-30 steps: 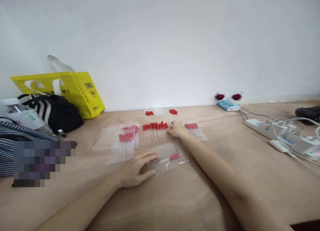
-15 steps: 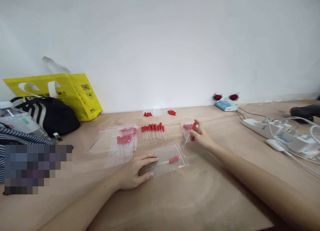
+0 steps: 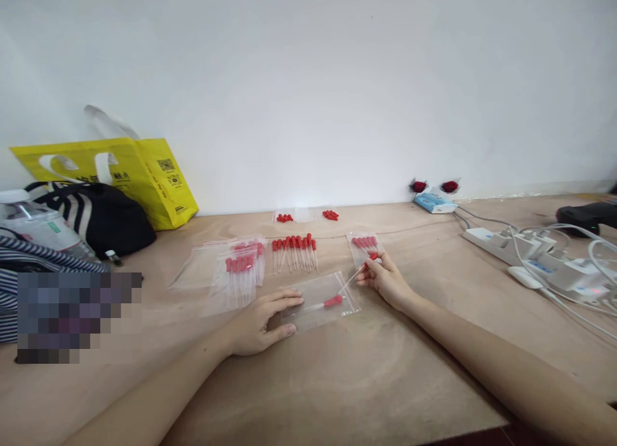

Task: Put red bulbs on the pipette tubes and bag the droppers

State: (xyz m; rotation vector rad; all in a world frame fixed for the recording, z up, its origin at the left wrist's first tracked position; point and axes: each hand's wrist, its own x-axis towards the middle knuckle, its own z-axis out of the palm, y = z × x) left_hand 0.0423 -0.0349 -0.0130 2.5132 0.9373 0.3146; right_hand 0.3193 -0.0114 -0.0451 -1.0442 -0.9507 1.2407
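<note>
My left hand (image 3: 263,321) lies with fingers apart on the left end of a clear zip bag (image 3: 308,317). Inside that bag is one dropper (image 3: 332,301) with a red rubber bulb. My right hand (image 3: 385,280) pinches another red-bulbed dropper (image 3: 370,261), its glass tip pointing down-left at the bag's zip end. Behind that hand lies a small clear bag (image 3: 354,256) with several red bulbs showing in it. A row of loose droppers (image 3: 295,250) lies beyond the bag. To the left, filled dropper bags (image 3: 236,285) overlap one another.
At the back are two groups of red bulbs (image 3: 284,218) on clear plastic. A yellow bag (image 3: 159,182), a black bag (image 3: 116,218) and a plastic bottle (image 3: 48,231) stand left. Power strips (image 3: 554,266) with cables and a blue box (image 3: 435,202) lie right.
My right hand has moved nearer and lower with the dropper, from over the small bag to the zip end of the bag in front. My left hand stays on that bag.
</note>
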